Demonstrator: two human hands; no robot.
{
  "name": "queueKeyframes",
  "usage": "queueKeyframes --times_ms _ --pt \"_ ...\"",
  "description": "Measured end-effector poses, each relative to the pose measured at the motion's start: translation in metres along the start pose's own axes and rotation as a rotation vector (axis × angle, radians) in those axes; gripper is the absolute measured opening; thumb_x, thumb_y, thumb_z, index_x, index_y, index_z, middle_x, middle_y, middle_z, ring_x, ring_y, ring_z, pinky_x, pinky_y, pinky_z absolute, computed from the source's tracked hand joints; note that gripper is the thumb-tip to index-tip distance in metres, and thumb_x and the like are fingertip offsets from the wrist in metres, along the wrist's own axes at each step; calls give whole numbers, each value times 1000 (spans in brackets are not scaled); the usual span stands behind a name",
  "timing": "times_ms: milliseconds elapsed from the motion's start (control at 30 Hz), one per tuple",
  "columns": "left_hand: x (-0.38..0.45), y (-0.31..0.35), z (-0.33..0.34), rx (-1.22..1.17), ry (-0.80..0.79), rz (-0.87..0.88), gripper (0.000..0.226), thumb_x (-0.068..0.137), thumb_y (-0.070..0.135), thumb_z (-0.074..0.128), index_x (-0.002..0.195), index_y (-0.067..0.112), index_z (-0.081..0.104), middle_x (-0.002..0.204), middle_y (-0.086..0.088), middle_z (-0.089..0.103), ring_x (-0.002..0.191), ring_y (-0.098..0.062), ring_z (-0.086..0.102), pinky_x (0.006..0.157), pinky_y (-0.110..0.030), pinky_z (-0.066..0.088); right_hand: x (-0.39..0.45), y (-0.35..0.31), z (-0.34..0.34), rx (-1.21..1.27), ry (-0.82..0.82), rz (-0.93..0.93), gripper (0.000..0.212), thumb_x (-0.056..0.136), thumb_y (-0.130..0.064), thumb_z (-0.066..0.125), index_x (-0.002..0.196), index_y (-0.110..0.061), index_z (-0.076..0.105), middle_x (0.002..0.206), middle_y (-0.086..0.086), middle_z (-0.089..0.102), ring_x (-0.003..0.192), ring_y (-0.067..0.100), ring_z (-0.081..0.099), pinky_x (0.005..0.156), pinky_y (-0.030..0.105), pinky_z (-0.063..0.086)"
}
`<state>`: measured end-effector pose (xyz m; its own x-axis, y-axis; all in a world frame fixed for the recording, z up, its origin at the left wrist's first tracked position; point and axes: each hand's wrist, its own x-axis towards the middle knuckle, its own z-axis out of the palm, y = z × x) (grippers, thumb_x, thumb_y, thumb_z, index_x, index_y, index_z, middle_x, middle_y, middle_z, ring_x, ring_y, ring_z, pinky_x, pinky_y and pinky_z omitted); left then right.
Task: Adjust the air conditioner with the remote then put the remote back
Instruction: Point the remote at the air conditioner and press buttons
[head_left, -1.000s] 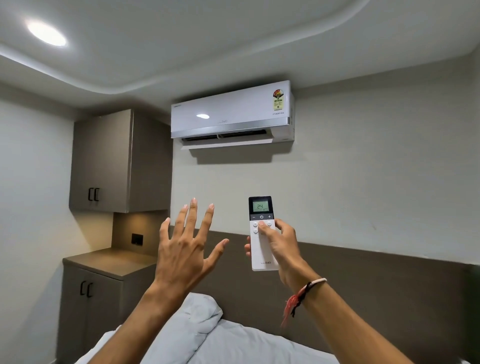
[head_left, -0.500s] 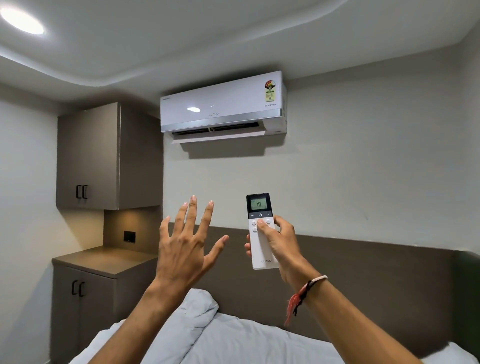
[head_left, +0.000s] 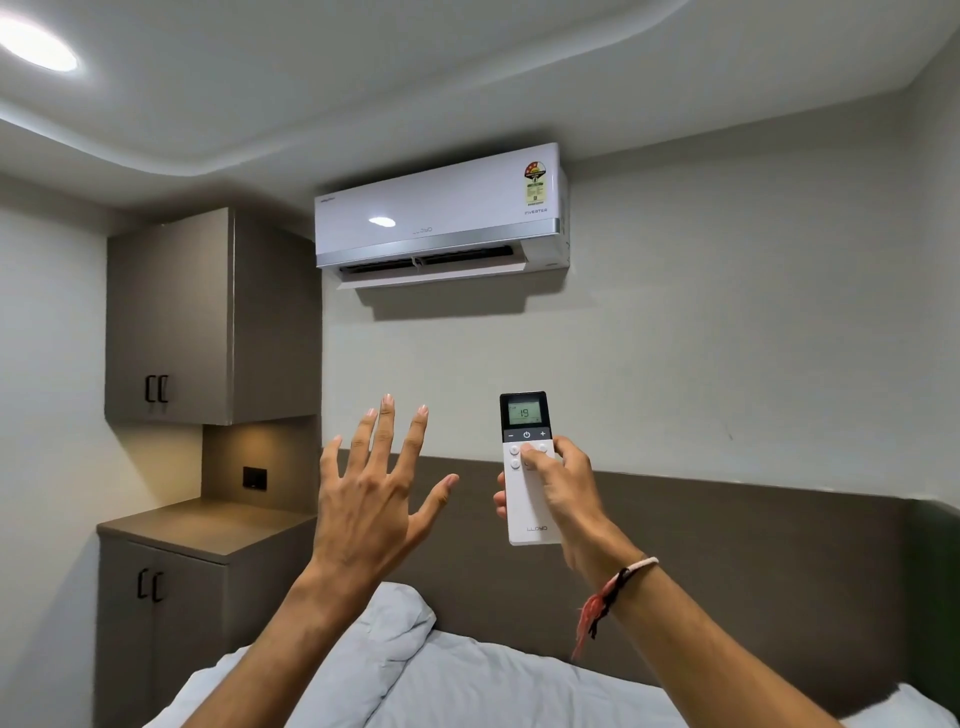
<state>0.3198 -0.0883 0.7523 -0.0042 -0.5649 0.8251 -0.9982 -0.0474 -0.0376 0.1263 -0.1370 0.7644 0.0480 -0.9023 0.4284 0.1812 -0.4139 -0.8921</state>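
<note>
I hold a slim white remote control with a black display panel (head_left: 525, 467) upright in my right hand (head_left: 563, 499), fingers wrapped behind its body and my thumb laid across the round buttons just below the power key; its small grey screen reads 19. The remote points up toward the white wall-mounted split air conditioner (head_left: 439, 218), which hangs high on the pale wall above and slightly to the left, its lower flap angled open and a coloured energy label stuck near its right end. My left hand (head_left: 371, 499) is raised beside the remote, well apart from it, empty, palm facing away from me with all five fingers fanned wide. A red and black thread bracelet (head_left: 608, 592) circles my right wrist, its tassel hanging down. Below my arms lies a rumpled pale grey duvet (head_left: 395, 660) against a dark brown padded headboard (head_left: 727, 545). To the left, a taupe wall cabinet with two black handles (head_left: 171, 317) sits over a matching low cabinet (head_left: 166, 613), whose top is lit from above, with a black switch plate (head_left: 254, 477) set in the niche between them. A round ceiling light (head_left: 36, 44) glows at the upper left.
</note>
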Motion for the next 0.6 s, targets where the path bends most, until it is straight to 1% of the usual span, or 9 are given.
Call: queueKeyframes --times_ms 100,200,267,333,400,533,600 --pt "0 0 2 1 -4 2 81 90 72 24 157 26 30 164 -17 31 148 -35 37 110 -63 40 0 4 -1 -17 3 3 19 101 -21 54 108 -4 54 83 23 73 58 31 70 60 44 63" --pt "-1 0 2 -3 -8 4 81 90 72 25 156 26 32 163 -18 33 147 -36 38 110 -64 41 -2 7 -2 -31 -7 12 22 100 -24 58 109 -4 55 88 25 75 59 30 73 62 46 65" --pt "-1 0 3 -3 -8 7 81 90 72 25 156 25 32 163 -18 33 147 -36 38 109 -64 41 -3 8 -2 -23 -6 26 25 98 -26 60 109 -4 56 91 28 75 59 30 73 61 45 65" --pt "-1 1 3 -4 -7 7 81 90 71 26 156 25 33 163 -18 34 147 -36 39 109 -64 41 -3 8 -2 -11 6 31 29 96 -29 65 109 -4 57 89 27 76 57 29 72 57 42 64" --pt "-2 1 3 3 -8 8 80 91 71 25 156 25 33 162 -19 35 146 -36 40 108 -63 42 -3 9 -3 -3 25 34 34 93 -33 69 107 -4 57 81 22 75 55 29 72 55 40 62" --pt "-3 1 3 6 -13 8 80 91 71 25 156 25 33 162 -19 35 146 -35 41 107 -63 43 -1 14 -3 -36 73 58 41 86 -44 74 98 -7 60 76 17 77 55 29 73 63 45 63" --pt "-4 2 3 9 -14 7 80 91 71 26 156 25 33 162 -18 35 146 -35 40 107 -62 43 -1 17 -2 -36 96 73 39 84 -44 76 93 -9 62 74 16 77 54 29 73 63 45 64"
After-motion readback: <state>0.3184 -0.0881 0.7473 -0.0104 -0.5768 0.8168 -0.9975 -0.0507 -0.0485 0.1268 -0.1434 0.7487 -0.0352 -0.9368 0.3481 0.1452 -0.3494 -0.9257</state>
